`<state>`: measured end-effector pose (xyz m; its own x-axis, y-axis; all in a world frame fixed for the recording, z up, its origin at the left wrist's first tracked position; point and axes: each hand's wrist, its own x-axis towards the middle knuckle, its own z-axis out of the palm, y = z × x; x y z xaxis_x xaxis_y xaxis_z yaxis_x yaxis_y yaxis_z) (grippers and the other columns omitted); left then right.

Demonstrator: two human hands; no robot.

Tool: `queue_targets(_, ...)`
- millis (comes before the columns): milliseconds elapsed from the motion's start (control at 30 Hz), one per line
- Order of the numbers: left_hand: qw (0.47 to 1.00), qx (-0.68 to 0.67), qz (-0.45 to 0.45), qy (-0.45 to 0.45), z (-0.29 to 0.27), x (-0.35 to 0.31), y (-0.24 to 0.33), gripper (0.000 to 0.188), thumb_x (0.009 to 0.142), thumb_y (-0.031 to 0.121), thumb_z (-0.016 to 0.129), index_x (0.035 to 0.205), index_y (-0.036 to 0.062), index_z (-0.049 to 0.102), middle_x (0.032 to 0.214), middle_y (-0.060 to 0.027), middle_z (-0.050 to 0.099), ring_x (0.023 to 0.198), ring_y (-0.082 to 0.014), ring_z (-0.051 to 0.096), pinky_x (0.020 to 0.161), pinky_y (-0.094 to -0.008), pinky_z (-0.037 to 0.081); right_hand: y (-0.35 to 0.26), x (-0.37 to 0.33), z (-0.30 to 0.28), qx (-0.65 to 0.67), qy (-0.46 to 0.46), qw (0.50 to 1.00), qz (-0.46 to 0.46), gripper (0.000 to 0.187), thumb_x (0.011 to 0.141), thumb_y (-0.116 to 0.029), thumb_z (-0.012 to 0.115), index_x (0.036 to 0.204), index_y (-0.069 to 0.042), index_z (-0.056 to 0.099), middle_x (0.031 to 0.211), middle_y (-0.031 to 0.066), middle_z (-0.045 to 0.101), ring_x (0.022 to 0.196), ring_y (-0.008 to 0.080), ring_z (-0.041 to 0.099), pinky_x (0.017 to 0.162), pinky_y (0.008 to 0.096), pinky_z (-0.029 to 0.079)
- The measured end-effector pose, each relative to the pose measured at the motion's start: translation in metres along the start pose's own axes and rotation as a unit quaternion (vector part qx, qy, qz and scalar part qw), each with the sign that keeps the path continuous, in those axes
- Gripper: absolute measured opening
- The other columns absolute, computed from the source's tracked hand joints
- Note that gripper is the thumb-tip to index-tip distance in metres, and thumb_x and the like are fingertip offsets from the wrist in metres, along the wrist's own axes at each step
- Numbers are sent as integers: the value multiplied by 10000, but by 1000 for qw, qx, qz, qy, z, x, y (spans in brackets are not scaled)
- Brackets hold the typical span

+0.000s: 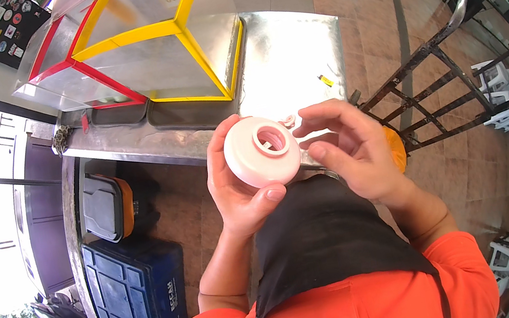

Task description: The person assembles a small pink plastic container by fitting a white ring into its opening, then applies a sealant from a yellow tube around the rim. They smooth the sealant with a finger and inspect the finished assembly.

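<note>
A round, pale pink plastic bottle rests in my left hand, the fingers behind it and the thumb along its lower front. Its neck is uncapped and faces up toward me, showing a ringed inner wall. My right hand is just right of the bottle, fingers curved and thumb apart, with a gap between them. By the right fingertips, at the bottle's far edge, is a small pink ring-shaped piece; whether it joins the bottle or touches a finger, I cannot tell.
Beyond my hands stands a metal-topped counter with a clear case framed in red and yellow. A blue crate and a grey-and-orange box sit below at left. At right leans a dark metal frame; white chairs stand farther off.
</note>
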<state>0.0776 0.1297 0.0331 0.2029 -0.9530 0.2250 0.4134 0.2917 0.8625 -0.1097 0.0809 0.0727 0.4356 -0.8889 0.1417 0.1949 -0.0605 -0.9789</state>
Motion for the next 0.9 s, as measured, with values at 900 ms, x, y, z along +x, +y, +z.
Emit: queue_targets(900, 967, -124, -173, 141, -47, -21, -56, 1144, 733, 482, 893, 1562, -2, 271, 1397, -201, 546, 1223, -410, 622, 1017, -491, 566, 290, 91, -224, -541, 211, 813, 37, 292, 931, -138, 693, 1200, -24, 693, 1148, 199, 682, 1045, 355, 656, 945, 427, 513)
